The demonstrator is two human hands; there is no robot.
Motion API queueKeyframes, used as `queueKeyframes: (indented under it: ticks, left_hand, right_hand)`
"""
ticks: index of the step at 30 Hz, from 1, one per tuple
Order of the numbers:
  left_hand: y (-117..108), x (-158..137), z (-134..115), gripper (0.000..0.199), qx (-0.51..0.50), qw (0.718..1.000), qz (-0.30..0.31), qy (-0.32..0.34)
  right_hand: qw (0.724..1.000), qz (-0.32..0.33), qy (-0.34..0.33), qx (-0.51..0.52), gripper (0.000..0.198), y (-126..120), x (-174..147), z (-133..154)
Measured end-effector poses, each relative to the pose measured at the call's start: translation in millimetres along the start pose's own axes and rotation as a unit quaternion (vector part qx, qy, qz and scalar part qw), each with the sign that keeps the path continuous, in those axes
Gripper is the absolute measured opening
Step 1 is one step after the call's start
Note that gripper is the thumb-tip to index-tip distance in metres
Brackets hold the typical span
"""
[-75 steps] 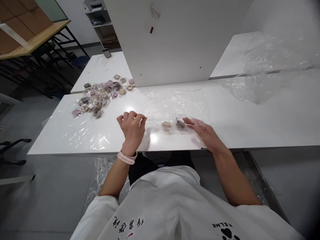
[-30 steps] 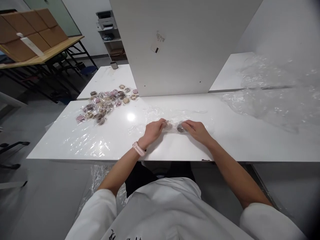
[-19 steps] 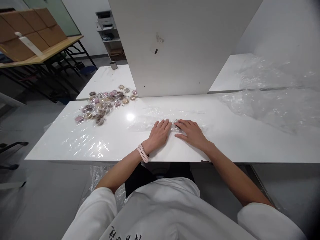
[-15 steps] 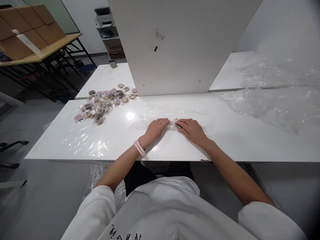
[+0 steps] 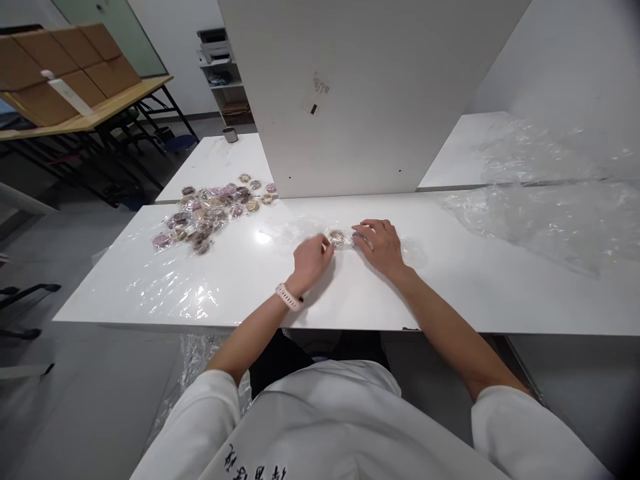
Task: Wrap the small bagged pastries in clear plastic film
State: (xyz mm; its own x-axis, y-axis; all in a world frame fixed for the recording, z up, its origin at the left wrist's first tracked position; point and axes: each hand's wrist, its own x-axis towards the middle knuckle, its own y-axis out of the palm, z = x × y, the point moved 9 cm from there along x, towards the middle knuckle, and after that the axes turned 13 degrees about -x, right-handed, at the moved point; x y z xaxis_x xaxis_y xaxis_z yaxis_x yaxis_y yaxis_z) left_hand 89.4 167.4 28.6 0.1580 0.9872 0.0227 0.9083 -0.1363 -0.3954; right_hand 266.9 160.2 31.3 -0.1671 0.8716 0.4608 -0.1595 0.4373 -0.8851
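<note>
On the white table, a strip of clear plastic film (image 5: 295, 230) lies crosswise in front of me. A brownish round wrapped piece (image 5: 338, 237) sits on it between my hands. My left hand (image 5: 313, 259), with a pink watch band (image 5: 290, 297) at the wrist, has its fingers curled together just left of that piece; what they pinch, if anything, is hidden. To the right, my right hand (image 5: 383, 245) bends its thumb and fingers around a dark wrapped round piece (image 5: 357, 239), which the fingers partly cover.
Several small round wrapped pieces (image 5: 210, 212) in pink, tan and brown are heaped at the left. Loose clear plastic sheeting (image 5: 545, 220) spreads over the right side. A white upright panel (image 5: 365, 100) stands behind the work area. A small grey cup (image 5: 231, 135) stands far left.
My left hand has drawn back slightly and curled its fingers, uncovering the brownish round piece. My right hand has shifted a little away, its fingers more raised. The view has tilted slightly.
</note>
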Motion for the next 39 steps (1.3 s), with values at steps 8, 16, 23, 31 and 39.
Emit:
queueKeyframes:
  ticks: [8, 16, 23, 31, 39]
  left_hand:
    - [-2, 2, 50, 0.011, -0.584, 0.757, -0.056, -0.287]
    - [39, 32, -11, 0.035, -0.09, 0.984, 0.033, 0.147]
    - [62, 3, -9, 0.043, 0.282, 0.911, 0.138, 0.268]
    - [64, 0, -15, 0.04, 0.164, 0.943, 0.137, 0.256]
    - [56, 5, -11, 0.028, 0.063, 0.958, 0.155, 0.233]
  right_hand:
    - [0.995, 0.068, -0.065, 0.011, 0.041, 18, -9, 16]
    - [0.994, 0.083, -0.069, 0.023, 0.035, 22, -4, 16]
    - [0.985, -0.029, 0.17, 0.02, 0.043, -34, -64, -56]
    - [0.959, 0.021, 0.262, 0.109, 0.041, -21, -50, -89]
    - [0.976, 0.136, -0.092, 0.141, 0.044, 12, 22, 35]
